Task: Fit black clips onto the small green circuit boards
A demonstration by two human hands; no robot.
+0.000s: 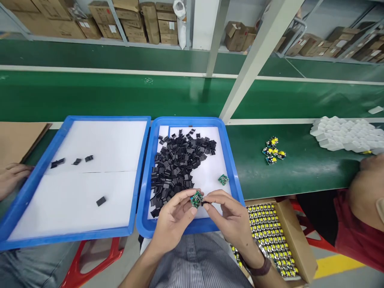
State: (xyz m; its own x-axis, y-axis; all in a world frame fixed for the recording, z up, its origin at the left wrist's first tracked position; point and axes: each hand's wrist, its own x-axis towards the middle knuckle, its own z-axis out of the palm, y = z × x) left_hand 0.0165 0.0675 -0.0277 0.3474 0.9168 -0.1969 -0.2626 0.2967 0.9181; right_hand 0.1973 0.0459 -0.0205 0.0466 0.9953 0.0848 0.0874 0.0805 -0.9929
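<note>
Between the fingers of my left hand point(177, 218) is a small green circuit board point(197, 199), held over the near edge of a blue-rimmed tray point(233, 176). My right hand point(229, 216) pinches a small black piece point(204, 203) against the board's right side; the fingers partly hide it. A heap of black folded pieces point(177, 168) covers the tray's left and middle. On the white liner at the right lies another green circuit board point(223, 179).
A second blue-rimmed tray point(132, 216) with several black pieces stands left. Boards with yellow parts point(272, 151) sit on the green bench, near white honeycomb trays point(345, 134). An open carton point(295, 240) of similar boards is below right. People sit on both sides; a slanted post point(255, 60) rises behind.
</note>
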